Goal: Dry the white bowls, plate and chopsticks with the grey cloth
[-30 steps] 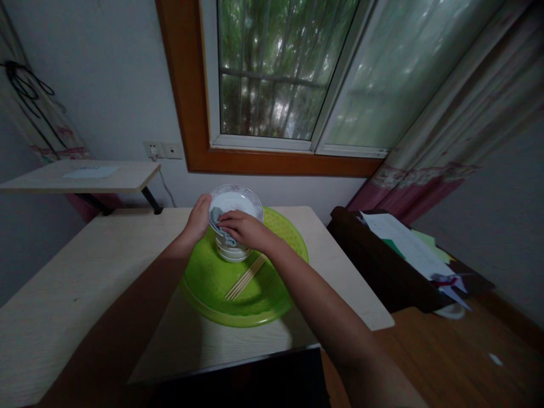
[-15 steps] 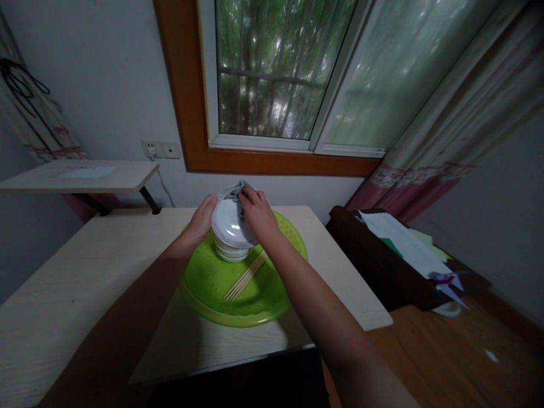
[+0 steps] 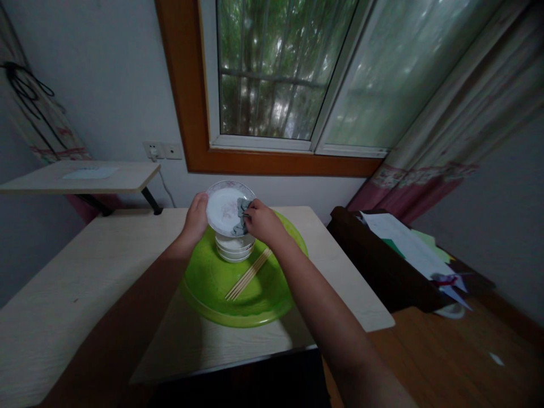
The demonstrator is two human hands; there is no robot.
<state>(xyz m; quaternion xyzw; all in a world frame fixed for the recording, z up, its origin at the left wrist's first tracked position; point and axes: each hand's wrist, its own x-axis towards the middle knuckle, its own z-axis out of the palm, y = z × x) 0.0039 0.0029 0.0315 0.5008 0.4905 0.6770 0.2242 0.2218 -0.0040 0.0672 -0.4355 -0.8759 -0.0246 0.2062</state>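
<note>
My left hand (image 3: 194,216) grips the left rim of a white plate (image 3: 224,205) with a patterned edge, tilted up and facing me. My right hand (image 3: 263,222) is closed on a grey cloth (image 3: 240,217) and presses it against the plate's right side. Just below the plate stands a stack of white bowls (image 3: 233,250) inside a big green plastic basin (image 3: 212,286). Wooden chopsticks (image 3: 249,273) lie in the basin beside the bowls.
The basin rests on a light wooden table (image 3: 63,294) under a window. A small shelf (image 3: 80,175) stands at the left by a wall socket (image 3: 162,150). A dark cabinet with papers (image 3: 403,243) stands at the right, next to a curtain.
My right hand and the cloth have travelled from the plate's lower left, over its top edge, down to its right side. The plate stayed tilted in my left hand.
</note>
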